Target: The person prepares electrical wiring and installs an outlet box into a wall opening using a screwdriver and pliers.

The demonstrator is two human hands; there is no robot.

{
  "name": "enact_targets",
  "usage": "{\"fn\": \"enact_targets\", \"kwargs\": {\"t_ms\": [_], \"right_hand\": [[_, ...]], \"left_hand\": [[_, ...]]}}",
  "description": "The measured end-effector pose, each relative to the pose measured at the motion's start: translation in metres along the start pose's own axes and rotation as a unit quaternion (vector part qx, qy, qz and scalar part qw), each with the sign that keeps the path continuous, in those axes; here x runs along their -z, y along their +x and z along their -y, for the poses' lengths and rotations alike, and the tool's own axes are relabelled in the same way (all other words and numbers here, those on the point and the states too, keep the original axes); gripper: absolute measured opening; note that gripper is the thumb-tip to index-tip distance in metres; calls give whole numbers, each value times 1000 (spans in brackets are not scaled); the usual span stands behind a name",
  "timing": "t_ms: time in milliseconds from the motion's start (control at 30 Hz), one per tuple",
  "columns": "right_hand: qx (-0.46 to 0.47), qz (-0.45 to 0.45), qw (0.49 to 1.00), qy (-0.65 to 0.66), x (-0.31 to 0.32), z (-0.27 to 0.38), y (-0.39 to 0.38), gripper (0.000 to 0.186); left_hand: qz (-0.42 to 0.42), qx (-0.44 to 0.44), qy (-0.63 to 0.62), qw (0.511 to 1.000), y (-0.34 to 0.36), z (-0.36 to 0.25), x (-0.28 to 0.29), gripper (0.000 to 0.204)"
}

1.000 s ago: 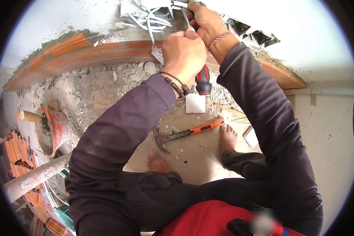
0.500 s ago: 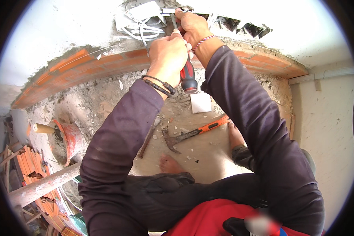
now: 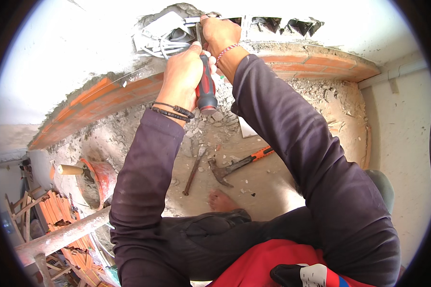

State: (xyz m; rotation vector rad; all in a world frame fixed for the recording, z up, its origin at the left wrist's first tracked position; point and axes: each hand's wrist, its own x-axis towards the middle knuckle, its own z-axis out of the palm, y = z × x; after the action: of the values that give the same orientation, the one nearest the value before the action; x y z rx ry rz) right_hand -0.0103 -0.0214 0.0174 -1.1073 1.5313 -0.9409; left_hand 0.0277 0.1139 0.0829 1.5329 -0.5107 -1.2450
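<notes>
My left hand (image 3: pixel 183 71) is closed around a screwdriver (image 3: pixel 207 91) with a red and black handle. Its metal shaft points up toward the opening in the wall, and the tip is hidden by my fingers. Just right of it, my right hand (image 3: pixel 221 36) has its fingers bent together at the wall cavity, beside the end of a white tube-like piece (image 3: pixel 191 20). What those fingers grip is hidden. To the left of both hands, a white electrical box (image 3: pixel 165 25) sits in the broken wall, with looped white cables (image 3: pixel 164 47) hanging out of it.
Exposed orange bricks (image 3: pixel 304 62) form a ledge below the cavity. On the dusty floor lie a claw hammer (image 3: pixel 234 166), a rusty metal bar (image 3: pixel 193 174) and a white tile (image 3: pixel 246 128). A red bucket (image 3: pixel 105 179) holding a wooden-handled tool stands left, near a pole (image 3: pixel 64 237).
The view has shifted, so the wall box and hands appear farther left and the floor things farther right. Both hands keep their place by the cavity, and the screwdriver stays in my left hand.
</notes>
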Motion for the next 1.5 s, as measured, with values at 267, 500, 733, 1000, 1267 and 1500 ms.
{"fn": "enact_targets", "kwargs": {"t_ms": [267, 500, 733, 1000, 1267, 1500], "right_hand": [[-52, -34, 980, 189, 1, -4, -20, 25], [3, -34, 978, 207, 2, -7, -19, 31], [9, -67, 988, 141, 3, -1, -24, 30], [14, -70, 988, 140, 2, -7, -27, 29], [-2, -16, 981, 196, 0, -10, -19, 26], [13, -24, 989, 147, 7, -9, -22, 29]], "left_hand": [[38, 20, 4, 999, 2, 3, 5, 27], [27, 30, 32, 999, -5, 5, 10, 22], [107, 98, -117, 983, 1, -2, 19, 23], [136, 115, -201, 963, 16, 5, 26, 27], [104, 57, -112, 987, 30, -2, 11, 30], [111, 79, -116, 984, 21, -5, 16, 25]]}}
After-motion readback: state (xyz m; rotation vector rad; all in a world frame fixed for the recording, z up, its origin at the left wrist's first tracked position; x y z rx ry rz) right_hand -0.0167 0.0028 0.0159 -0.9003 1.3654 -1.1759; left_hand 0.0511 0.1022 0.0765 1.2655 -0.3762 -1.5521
